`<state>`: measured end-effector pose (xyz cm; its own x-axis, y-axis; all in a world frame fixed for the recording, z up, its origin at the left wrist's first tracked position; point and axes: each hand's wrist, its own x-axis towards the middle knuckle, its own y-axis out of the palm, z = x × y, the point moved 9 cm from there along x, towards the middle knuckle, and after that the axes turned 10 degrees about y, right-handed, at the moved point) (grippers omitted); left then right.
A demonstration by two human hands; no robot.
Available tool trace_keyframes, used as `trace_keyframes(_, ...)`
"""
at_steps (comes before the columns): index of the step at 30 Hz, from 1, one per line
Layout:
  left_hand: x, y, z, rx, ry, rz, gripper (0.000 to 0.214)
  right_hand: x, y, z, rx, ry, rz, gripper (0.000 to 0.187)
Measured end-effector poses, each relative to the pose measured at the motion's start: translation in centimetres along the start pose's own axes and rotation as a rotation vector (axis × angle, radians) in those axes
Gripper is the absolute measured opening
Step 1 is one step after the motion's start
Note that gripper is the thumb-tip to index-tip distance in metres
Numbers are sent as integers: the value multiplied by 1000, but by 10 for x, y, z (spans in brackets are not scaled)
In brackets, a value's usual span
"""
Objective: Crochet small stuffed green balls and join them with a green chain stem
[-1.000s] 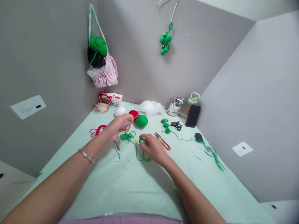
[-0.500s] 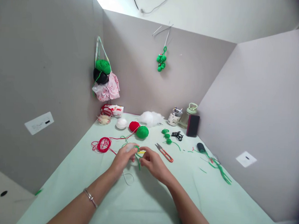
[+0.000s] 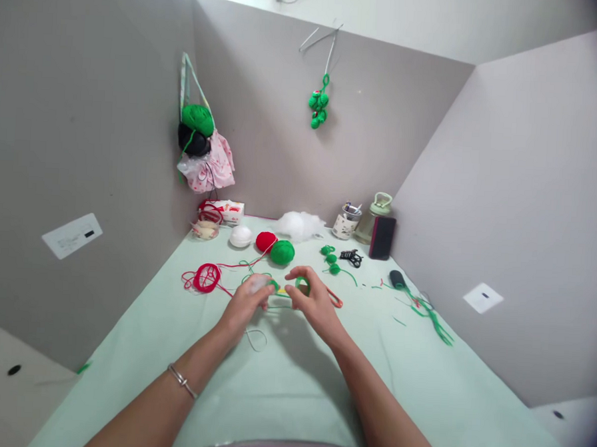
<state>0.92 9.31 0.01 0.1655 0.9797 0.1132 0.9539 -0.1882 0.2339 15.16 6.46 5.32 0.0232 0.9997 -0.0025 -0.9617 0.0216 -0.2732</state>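
Over the pale green table cover [image 3: 290, 383], my left hand [image 3: 244, 302] is closed on a small white tuft with green yarn at its tip. My right hand [image 3: 314, 298] pinches a small green crocheted ring [image 3: 302, 285]; a yellow-handled tool [image 3: 281, 290] shows between the two hands. Green yarn trails from the ring to the table. Red-handled snips [image 3: 333, 297] lie just right of my right hand, partly hidden by it.
Behind the hands lie green [image 3: 281, 252], red [image 3: 265, 241] and white [image 3: 240, 236] yarn balls, white stuffing [image 3: 298, 225], a red yarn loop [image 3: 206, 277], small green crocheted pieces [image 3: 331, 258], a cup [image 3: 347, 221], a bottle [image 3: 373, 218] and a phone [image 3: 382, 237]. Grey partition walls enclose three sides.
My left hand drew back from the yarn balls and met the right hand. The right hand lifted the green ring off the table. The camera view shifted.
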Motion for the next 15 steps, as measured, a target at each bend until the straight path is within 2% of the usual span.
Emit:
trace_keyframes(3, 2, 0, 3, 7, -4, 14, 37, 4, 5, -12, -133, 11, 29, 16)
trace_keyframes(7, 6, -2, 8, -45, -24, 4, 47, 12, 5, -28, -124, 82, 41, 12)
trace_keyframes(10, 9, -9, 2, -118, 2, -47, 60, 15, 7, -36, -49, 140, 60, 13)
trace_keyframes(15, 8, -15, -2, -159, -29, -57, 48, 14, 16, -37, 182, 177, 82, 24)
